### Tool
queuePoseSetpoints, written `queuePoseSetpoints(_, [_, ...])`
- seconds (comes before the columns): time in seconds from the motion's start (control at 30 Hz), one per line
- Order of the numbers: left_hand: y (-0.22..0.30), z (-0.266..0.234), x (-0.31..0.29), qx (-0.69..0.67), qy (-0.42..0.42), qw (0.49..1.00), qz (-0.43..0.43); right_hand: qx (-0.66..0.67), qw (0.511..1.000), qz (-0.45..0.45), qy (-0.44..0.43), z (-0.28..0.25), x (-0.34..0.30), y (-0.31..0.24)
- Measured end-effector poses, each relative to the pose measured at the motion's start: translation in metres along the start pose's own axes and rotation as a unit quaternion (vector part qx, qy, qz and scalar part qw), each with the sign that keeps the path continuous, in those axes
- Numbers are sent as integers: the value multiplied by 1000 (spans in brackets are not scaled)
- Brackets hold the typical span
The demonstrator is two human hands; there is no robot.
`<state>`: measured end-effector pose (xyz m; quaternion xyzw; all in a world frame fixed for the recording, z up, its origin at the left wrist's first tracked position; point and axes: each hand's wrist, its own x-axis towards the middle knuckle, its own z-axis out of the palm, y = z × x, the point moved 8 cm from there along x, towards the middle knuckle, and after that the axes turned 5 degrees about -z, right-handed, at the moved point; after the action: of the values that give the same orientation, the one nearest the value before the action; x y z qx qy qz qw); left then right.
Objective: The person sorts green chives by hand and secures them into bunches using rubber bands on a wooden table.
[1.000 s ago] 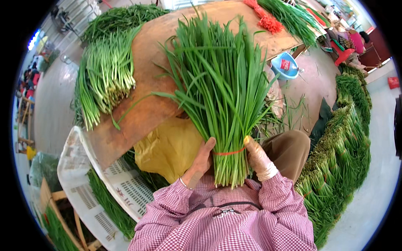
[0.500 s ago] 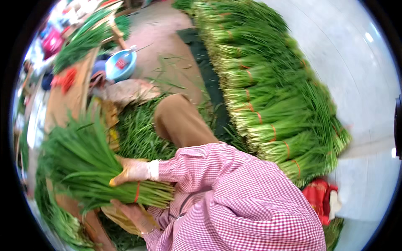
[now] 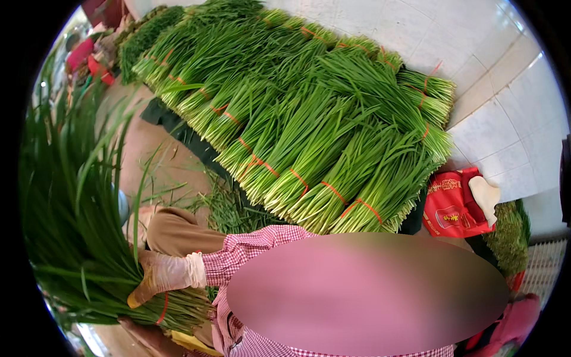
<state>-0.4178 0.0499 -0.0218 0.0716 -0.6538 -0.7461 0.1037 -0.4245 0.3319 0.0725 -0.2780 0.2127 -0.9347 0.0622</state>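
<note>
A big bunch of garlic chives (image 3: 65, 220), tied with an orange-red band near its pale cut ends, fills the left side. My right hand (image 3: 163, 276), in a thin whitish glove with a yellowed thumb, is closed round the bunch just above the band. Below it, my left hand (image 3: 146, 336) lies against the underside of the bunch; its fingers are partly hidden and dark. The leaves fan up and away to the left, while the stem ends point toward my checked pink-and-white sleeve (image 3: 256, 250).
Many banded bunches of garlic chives (image 3: 297, 131) lie in rows on a dark sheet (image 3: 178, 128) along a white tiled wall (image 3: 482, 77). A red bag (image 3: 455, 205) stands at their right end. Loose leaves (image 3: 238, 211) litter the floor beside my brown-trousered knee (image 3: 178, 229). A blurred oval covers the lower middle.
My view has swung to the right, bringing the rows of bunches to the centre and taking the wooden bench out of sight. Both hands stay on the same banded bunch.
</note>
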Motion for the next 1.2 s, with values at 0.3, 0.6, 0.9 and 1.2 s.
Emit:
queuePoseSetpoints(0.3, [73,193,-14,57,-50,997,21,-69,986,-115,99,-24,-4,-87])
queuePoseSetpoints(0.6, [75,287,-44,104,-336,925,146,-513,820,-163,195,2,-35,-321])
queuePoseSetpoints(0.9, [-1,248,-18,150,-307,940,21,-954,-37,-112,275,38,-200,-550])
queuePoseSetpoints(1.2, [-39,192,-24,159,-258,953,5,-917,264,205,218,-158,-198,-394])
